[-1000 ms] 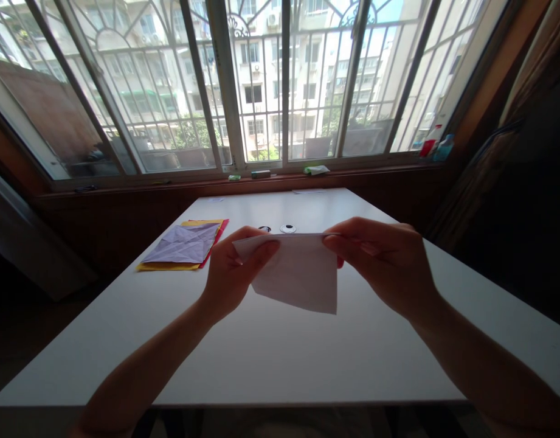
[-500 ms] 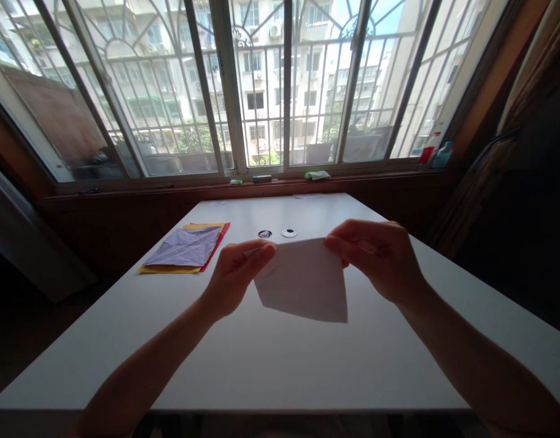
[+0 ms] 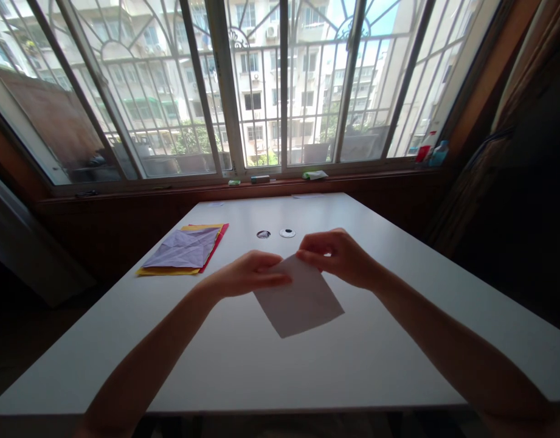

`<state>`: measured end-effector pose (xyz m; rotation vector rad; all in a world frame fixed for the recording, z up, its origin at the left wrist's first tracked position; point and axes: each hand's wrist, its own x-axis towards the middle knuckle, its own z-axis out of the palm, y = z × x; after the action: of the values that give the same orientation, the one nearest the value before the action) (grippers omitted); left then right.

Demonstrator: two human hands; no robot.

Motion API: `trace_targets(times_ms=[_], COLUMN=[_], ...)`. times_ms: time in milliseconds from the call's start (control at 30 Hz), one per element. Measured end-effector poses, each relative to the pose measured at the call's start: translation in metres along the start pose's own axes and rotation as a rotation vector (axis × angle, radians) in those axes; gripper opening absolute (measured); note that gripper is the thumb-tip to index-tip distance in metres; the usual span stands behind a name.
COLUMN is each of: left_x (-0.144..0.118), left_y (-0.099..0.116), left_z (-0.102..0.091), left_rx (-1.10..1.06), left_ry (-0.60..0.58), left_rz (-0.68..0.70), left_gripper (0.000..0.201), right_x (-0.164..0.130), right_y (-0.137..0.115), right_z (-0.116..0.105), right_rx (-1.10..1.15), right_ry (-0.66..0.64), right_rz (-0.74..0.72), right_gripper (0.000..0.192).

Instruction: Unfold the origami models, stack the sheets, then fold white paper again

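Your left hand [image 3: 250, 275] and right hand [image 3: 337, 255] both pinch the top edge of the folded white paper sheet [image 3: 298, 301]. It hangs tilted just below your fingers, over the white bench [image 3: 261, 365].

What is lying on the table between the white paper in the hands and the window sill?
In the head view, two small round discs lie between the white paper and the window sill.
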<state>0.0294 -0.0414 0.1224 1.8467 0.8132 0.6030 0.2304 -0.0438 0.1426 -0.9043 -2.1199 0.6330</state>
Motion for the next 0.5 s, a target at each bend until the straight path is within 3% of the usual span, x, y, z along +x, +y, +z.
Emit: trace_targets(times_ms=[133,300,400,500], left_x=[0.004,0.000,-0.002,-0.004], left_y=[-0.001,-0.002,-0.001,0.000], left_z=[0.019,0.013,0.011,0.015], left_rx=[0.045,-0.147,-0.240,-0.310], left_ry=[0.281,0.644,0.759,0.768], left_rz=[0.048,0.112,0.146,0.176], left_gripper=[0.031,0.036,0.037,0.034], right_x=[-0.002,-0.004,-0.005,-0.008], right_y=[-0.005,-0.002,-0.003,-0.009], right_z=[0.010,0.005,0.003,0.003], right_rx=[-0.110,-0.036,0.142,0.275], right_ry=[0.142,0.218,0.344,0.419], right_rz=[-0.032,0.018,-0.010,-0.044], right_gripper=[0.017,0.018,0.016,0.017])
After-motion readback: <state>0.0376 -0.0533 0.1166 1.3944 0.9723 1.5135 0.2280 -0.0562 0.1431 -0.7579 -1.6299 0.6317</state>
